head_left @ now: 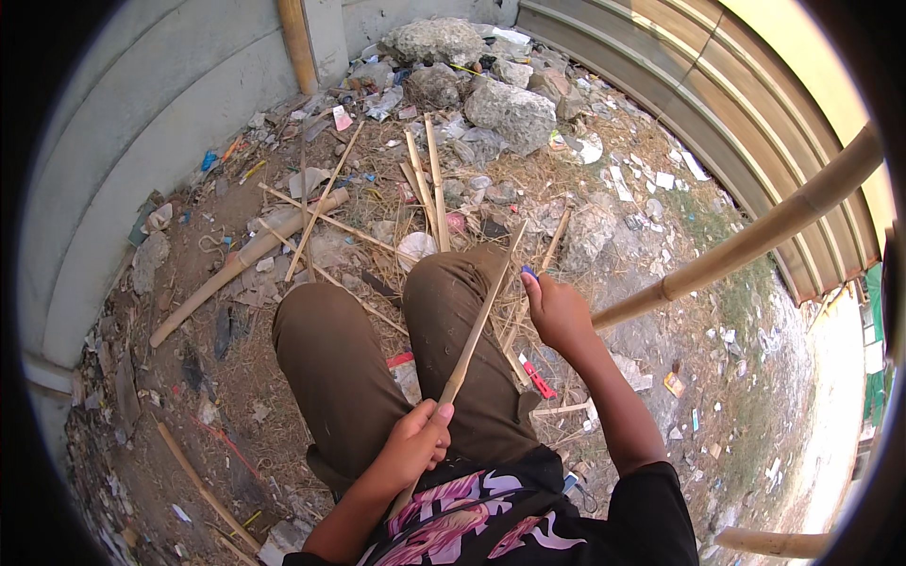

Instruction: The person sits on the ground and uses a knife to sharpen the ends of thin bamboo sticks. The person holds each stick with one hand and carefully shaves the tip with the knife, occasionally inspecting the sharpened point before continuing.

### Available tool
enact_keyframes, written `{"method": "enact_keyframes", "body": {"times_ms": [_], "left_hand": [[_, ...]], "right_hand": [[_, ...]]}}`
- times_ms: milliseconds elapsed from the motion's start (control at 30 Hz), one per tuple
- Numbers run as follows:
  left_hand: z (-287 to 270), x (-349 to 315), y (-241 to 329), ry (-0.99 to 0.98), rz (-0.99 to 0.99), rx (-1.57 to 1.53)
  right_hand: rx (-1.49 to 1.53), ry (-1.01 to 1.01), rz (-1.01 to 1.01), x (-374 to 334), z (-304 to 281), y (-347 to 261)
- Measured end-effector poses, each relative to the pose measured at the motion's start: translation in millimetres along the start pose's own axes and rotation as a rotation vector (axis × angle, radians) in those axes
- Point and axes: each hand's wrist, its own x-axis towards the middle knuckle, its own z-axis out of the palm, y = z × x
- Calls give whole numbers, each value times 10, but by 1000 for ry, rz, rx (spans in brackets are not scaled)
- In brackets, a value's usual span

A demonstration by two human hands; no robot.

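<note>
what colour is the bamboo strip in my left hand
Pale tan. The strip shows best in the head view.

My black short-sleeved T-shirt [543, 466] and brown trousers [326, 349].
A bold pink, purple and white print [451, 514] covers the shirt's front; the right sleeve [653, 505] is plain black. The trousers' loose, creased cloth carries pale specks on the right thigh. My left hand [415, 440] and right hand [559, 309] are bare.

Daylight bleaches the ground [813, 429] at far right (edges bow toward the rim).
</note>
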Motion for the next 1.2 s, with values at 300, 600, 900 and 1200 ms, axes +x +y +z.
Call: {"method": "enact_keyframes", "body": {"times_ms": [300,600,900,1200], "left_hand": [[-67,14,-74,-6,15,-55],[-70,25,-89,-3,-2,-68],[-96,-43,-85,2,22,-80],[-42,-43,-128,36,47,60]], "right_hand": [[21,-275,-387,-985,-156,-631],[-70,-218,-290,-686,-162,-511],[59,-74,-88,-259,-290,-256],[-10,-227,-237,-871,-115,-580]]}}
